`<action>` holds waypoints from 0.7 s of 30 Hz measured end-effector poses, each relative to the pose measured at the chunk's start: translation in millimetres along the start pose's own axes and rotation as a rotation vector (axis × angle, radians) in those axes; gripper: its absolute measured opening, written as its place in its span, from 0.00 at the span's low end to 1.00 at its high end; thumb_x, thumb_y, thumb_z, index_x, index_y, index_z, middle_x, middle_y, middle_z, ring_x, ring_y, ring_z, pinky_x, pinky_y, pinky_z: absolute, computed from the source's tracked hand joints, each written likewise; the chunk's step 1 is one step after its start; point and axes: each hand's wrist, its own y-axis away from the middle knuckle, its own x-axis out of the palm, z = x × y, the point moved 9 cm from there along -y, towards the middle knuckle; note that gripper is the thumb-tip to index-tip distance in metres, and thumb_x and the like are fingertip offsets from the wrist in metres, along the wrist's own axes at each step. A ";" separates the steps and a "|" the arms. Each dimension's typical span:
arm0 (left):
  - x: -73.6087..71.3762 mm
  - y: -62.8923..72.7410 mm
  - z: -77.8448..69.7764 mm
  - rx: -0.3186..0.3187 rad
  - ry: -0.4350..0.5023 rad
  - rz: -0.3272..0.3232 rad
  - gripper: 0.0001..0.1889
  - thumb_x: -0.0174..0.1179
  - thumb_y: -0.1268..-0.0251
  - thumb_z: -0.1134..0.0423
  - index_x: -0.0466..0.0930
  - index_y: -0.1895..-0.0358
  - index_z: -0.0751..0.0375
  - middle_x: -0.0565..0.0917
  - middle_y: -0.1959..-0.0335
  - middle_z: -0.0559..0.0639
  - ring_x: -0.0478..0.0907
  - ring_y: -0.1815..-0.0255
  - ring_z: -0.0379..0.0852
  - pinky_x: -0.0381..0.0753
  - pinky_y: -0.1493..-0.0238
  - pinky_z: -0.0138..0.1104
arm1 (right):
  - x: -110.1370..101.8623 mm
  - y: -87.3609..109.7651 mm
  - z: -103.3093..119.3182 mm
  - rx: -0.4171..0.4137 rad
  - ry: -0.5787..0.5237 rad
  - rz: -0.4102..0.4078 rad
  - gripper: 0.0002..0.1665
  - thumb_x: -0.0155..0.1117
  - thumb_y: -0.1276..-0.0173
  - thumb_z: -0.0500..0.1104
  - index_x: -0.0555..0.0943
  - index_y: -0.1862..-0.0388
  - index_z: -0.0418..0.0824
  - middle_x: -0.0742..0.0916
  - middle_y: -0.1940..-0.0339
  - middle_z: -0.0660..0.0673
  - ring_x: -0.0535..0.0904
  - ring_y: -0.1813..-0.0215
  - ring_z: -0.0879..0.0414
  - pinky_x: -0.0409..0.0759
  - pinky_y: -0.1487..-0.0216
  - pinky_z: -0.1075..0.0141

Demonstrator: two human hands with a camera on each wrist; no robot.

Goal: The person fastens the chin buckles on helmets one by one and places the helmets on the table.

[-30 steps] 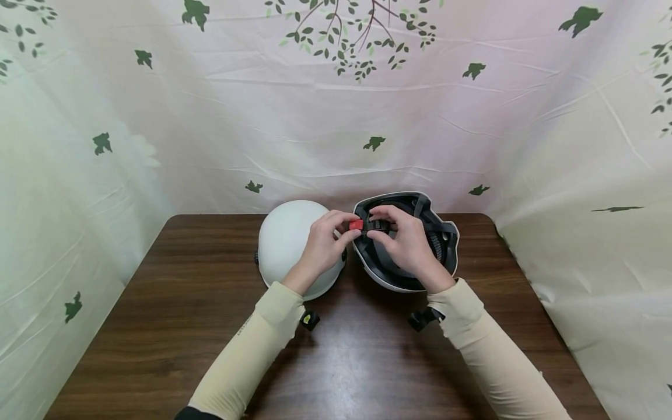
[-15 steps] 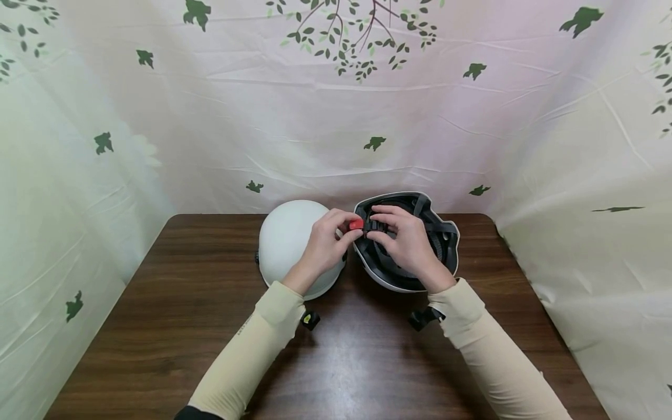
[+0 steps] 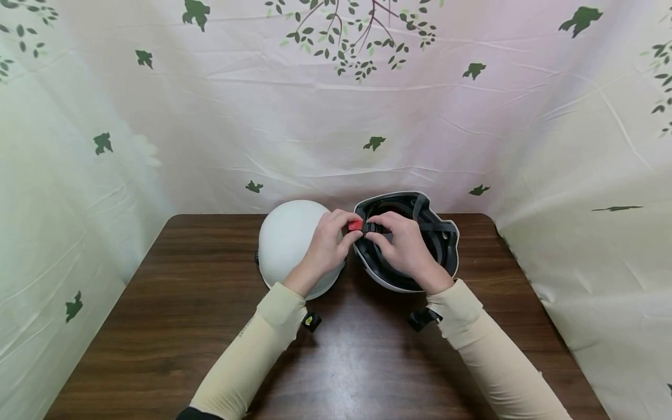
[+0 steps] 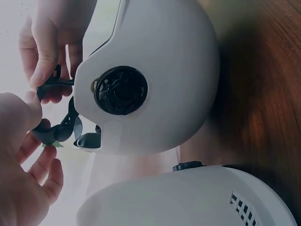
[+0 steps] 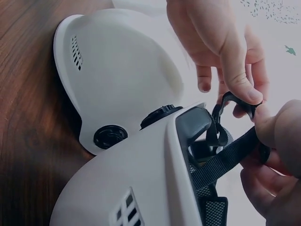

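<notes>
Over an upturned white helmet [image 3: 385, 284] with black padding, both hands meet at the chin-strap buckle. My left hand [image 3: 325, 242] pinches the buckle's red end [image 3: 356, 225] between thumb and fingers. Close beside it, my right hand [image 3: 404, 245] pinches the black part [image 3: 374, 227] of the buckle and strap. Whether the two halves are locked together is hidden by the fingertips. In the right wrist view the black webbing strap [image 5: 225, 160] runs from the helmet's inside up to the right hand.
A second white helmet [image 3: 289, 251] sits dome up, just left of the upturned one and under the left forearm. Both stand at the back of a dark wooden table [image 3: 336, 361]. A patterned cloth [image 3: 315, 116] hangs behind and at both sides.
The right hand's fingers have shifted slightly left along the strap, closer to the left fingertips. The left hand still pinches the red end, and both helmets stay in place.
</notes>
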 end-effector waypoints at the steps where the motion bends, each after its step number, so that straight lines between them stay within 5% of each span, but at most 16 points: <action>1: 0.2 0.1 -0.9 0.006 -0.008 -0.001 0.12 0.71 0.33 0.67 0.85 0.50 0.65 0.84 0.57 0.56 0.75 0.59 0.54 0.74 0.54 0.44 | 0.3 0.2 0.6 -0.008 -0.001 -0.006 0.12 0.76 0.33 0.36 0.89 0.51 0.34 0.90 0.55 0.41 0.87 0.55 0.50 0.88 0.58 0.54; 21: 0.5 1.4 -5.5 0.000 -0.036 -0.008 0.11 0.71 0.35 0.67 0.83 0.53 0.65 0.83 0.59 0.55 0.75 0.57 0.55 0.75 0.52 0.45 | 2.7 1.6 4.9 -0.025 0.007 -0.014 0.12 0.76 0.32 0.37 0.88 0.52 0.34 0.90 0.55 0.40 0.86 0.58 0.49 0.84 0.62 0.56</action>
